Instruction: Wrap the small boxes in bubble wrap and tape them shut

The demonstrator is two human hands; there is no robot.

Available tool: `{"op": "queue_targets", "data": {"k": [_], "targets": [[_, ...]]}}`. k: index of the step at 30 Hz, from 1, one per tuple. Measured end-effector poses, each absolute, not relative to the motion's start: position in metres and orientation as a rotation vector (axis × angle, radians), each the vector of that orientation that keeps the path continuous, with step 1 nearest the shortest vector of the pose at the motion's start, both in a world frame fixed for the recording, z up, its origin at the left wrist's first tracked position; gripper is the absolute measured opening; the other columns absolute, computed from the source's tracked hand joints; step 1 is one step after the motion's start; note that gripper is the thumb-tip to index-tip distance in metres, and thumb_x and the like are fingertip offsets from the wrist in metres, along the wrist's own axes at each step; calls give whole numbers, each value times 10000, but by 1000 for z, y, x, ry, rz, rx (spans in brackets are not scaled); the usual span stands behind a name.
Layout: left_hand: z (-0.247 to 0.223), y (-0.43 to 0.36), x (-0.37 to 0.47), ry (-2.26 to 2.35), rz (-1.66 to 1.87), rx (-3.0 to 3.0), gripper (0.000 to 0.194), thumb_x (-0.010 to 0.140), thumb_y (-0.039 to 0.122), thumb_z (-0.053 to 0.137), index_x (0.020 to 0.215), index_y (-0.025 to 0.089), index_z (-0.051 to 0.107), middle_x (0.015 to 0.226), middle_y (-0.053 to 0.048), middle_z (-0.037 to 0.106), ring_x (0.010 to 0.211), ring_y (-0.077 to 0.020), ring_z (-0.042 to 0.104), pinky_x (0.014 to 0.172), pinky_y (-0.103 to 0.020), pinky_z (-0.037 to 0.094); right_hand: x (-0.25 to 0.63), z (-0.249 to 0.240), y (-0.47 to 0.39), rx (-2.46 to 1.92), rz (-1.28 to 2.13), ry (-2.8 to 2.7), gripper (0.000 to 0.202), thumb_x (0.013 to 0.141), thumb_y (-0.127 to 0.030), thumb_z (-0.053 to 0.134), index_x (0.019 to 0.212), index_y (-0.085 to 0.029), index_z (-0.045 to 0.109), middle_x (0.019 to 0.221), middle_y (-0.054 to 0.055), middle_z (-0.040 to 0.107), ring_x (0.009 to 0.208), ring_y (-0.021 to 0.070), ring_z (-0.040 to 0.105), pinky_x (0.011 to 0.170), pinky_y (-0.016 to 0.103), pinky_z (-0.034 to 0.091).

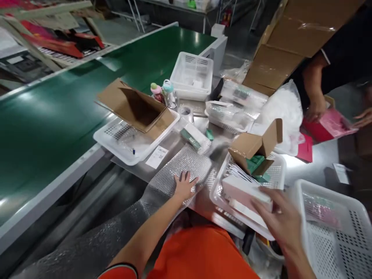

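My left hand (185, 187) lies flat with spread fingers on a sheet of bubble wrap (165, 176), which trails off the table to the lower left. At the right, my right hand (283, 217) grips the near end of a white box (242, 190), thumb and fingers on either side, slightly blurred. This box is over a white plastic basket (213, 195) that also contains an open brown carton (247, 147) and green boxes (257, 164). Just beyond the bubble wrap is a bubble-wrapped package (196, 137) with a green box inside.
A green conveyor belt (128, 81) runs along the left. Another basket (124, 155) carries an open carton (136, 104); tape (186, 113) and two bottles (164, 93) stand near it. A basket (345, 201) stands at right. A co-worker's hand (316, 108) touches a red box (322, 126).
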State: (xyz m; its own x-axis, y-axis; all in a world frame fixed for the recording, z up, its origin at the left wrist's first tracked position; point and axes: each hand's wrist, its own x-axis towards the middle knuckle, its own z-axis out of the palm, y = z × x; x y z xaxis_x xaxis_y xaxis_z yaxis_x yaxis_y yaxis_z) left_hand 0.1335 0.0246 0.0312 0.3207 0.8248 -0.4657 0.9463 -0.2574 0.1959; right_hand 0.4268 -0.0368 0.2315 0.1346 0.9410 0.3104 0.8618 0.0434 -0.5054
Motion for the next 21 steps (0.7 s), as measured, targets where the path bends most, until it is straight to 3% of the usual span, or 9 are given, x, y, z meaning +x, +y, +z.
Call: {"op": "queue_targets", "data": {"k": [4,7,11,14,18,21], "targets": [[29,9,113,1527,-250,2167,842,859,402,697,1601,300,312,1689,-194,242,1512,-530,199,1107,-829,145,360,231,-8,-1650,457,-1393,368,782,-523,753,1001,-239,671,965,41,660,872,228,606,732,332,470],[23,-3,95,1491,-205,2135,820,860,433,671,1587,238,345,1688,-187,248,1538,-488,163,1136,-818,113,278,166,25,-1474,782,-1240,361,760,-503,728,950,-233,583,939,15,612,885,208,582,782,326,468],[11,-9,83,1507,-129,2114,804,866,471,630,1582,222,360,1686,-189,250,1562,-441,132,1171,-792,67,210,68,49,-1535,867,-1186,304,764,-463,679,862,-247,488,931,9,557,913,202,552,783,312,451],[2,-9,80,1513,-75,2079,821,848,461,637,1578,201,366,1679,-188,272,1565,-426,136,1195,-763,41,207,25,46,-1580,829,-1299,309,755,-455,676,777,-252,444,942,32,550,1006,240,550,843,357,465],[-8,-13,74,1550,39,2070,856,827,481,664,1531,70,400,1655,-267,273,1559,-410,178,1234,-699,58,226,3,32,-1591,811,-1453,299,753,-409,680,705,-251,431,1008,79,565,1055,263,551,880,393,484],[-10,-19,64,1572,144,2102,708,884,426,611,1478,67,471,1579,-254,413,1552,-389,216,1258,-639,110,234,-4,25,-1618,787,-1630,222,786,-361,651,725,-242,473,1084,112,573,1044,258,571,858,395,510]]}}
